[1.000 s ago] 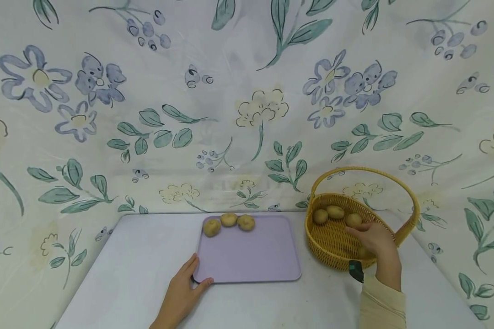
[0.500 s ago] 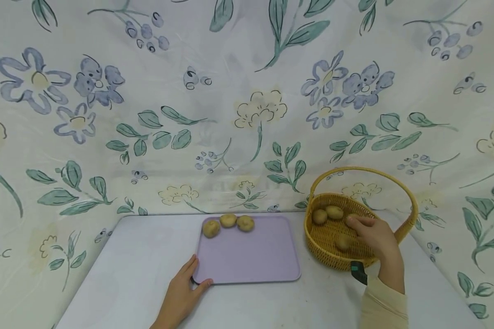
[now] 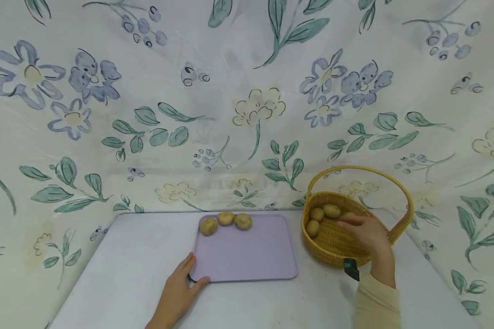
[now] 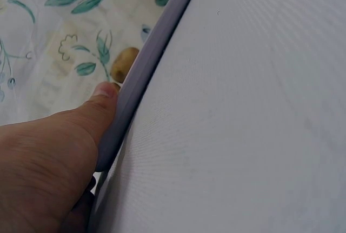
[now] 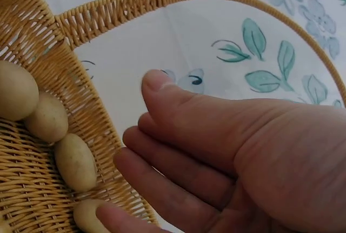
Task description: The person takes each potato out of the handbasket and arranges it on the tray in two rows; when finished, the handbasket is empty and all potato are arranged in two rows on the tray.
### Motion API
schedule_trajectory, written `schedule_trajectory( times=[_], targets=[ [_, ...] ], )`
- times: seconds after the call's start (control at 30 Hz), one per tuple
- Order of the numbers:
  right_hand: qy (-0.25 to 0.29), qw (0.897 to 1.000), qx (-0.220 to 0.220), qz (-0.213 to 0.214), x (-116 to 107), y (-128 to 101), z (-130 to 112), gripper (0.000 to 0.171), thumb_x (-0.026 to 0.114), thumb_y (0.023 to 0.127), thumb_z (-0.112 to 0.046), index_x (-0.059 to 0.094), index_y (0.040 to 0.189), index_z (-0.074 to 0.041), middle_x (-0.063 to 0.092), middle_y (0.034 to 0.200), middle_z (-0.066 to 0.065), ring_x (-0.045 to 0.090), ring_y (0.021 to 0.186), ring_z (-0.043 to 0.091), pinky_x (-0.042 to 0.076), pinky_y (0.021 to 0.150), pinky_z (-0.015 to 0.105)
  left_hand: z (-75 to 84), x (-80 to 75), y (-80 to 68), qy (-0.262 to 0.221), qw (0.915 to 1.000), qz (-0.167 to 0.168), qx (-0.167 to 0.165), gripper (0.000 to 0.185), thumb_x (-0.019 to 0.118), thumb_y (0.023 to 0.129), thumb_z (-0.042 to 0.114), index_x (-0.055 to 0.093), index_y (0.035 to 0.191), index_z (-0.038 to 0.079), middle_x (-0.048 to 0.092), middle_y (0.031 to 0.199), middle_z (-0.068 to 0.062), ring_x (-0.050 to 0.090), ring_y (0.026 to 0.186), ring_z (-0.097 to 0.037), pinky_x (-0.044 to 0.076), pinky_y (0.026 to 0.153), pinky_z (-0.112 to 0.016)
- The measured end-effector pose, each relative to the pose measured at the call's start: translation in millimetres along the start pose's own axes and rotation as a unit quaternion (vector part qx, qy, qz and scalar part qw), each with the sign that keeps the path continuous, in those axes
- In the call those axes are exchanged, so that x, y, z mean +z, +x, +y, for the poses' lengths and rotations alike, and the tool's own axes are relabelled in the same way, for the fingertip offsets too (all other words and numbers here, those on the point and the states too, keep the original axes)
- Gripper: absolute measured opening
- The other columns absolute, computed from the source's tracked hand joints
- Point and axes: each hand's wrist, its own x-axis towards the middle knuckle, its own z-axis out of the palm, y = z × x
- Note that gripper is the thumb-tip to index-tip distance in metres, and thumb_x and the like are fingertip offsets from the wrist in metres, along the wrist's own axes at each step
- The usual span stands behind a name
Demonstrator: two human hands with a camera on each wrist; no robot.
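The right hand (image 3: 368,235) reaches into the wicker basket (image 3: 399,224), which stands near the right edge of the counter (image 3: 119,274) toward its back. In the right wrist view its fingers (image 5: 178,162) lie nearly straight and close together, the thumb raised above them. The fingertips come down at a potato (image 5: 89,215) low against the basket wall and seem to touch it, but the hand's grip has not closed: it is open and holds nothing. 3 more potatoes (image 5: 48,118) lie in a loose row along the woven wall just beyond the fingertips, probably because the sloped sides let them roll together there. In the head view, 3 of the basket's potatoes (image 3: 317,214) show at its left side, and the rest sit under the hand.

The left hand (image 3: 179,292) rests flat on the counter at the front left corner of the lilac tray (image 3: 247,260). The thumb (image 4: 102,103) presses against the tray's raised rim (image 4: 146,65) while the fingers lie relaxed on the counter beside it; the hand grips nothing. That pressure most likely keeps the light tray from sliding.

The tray lies in the middle of the counter, well apart from the left edge and just beside the basket. 3 potatoes (image 3: 225,218) sit in a row along its back edge, touching or nearly touching, which leaves the front of the tray bare.

A flowered cloth (image 3: 247,105) hangs behind the counter.
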Motion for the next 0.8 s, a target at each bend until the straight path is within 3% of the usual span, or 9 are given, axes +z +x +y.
schedule_trajectory(
  times=[0.4, 0.63, 0.8],
  targets=[
    [-0.033, 0.996, -0.074, -0.029, 4, 22, -1, 0.056, 0.072, 0.076, -0.053, 0.068, 0.116, -0.012, 0.068, 0.118, 0.01, 0.055, 0.117, 0.036, 0.047, 0.096, 0.051, 2.3, -3.7, 1.4, 0.001, 1.0, -0.001, 0.001, 0.084, 0.071, 0.079, 0.048, 0.041, 0.139, -0.003, 0.038, 0.15, -0.015, 0.037, 0.137, -0.037, 0.034, 0.111, -0.051],
    [-0.048, 0.993, -0.086, -0.062, 1, 35, -3, 0.055, 0.072, 0.076, -0.052, 0.069, 0.115, -0.013, 0.064, 0.124, 0.012, 0.05, 0.124, 0.038, 0.042, 0.102, 0.054, 0.5, -3.0, 1.8, 0.006, 1.0, 0.001, 0.005, 0.085, 0.069, 0.079, 0.051, 0.041, 0.139, -0.003, 0.038, 0.15, -0.015, 0.037, 0.136, -0.037, 0.035, 0.111, -0.051],
    [-0.05, 0.99, -0.11, -0.072, 2, 43, -3, 0.05, 0.075, 0.076, -0.046, 0.07, 0.112, -0.011, 0.066, 0.121, 0.012, 0.051, 0.123, 0.037, 0.04, 0.105, 0.053, -1.1, -1.1, 1.0, 0.006, 1.0, 0.004, 0.005, 0.085, 0.07, 0.078, 0.05, 0.042, 0.139, -0.002, 0.039, 0.149, -0.014, 0.038, 0.136, -0.037, 0.036, 0.11, -0.051]
  ],
)
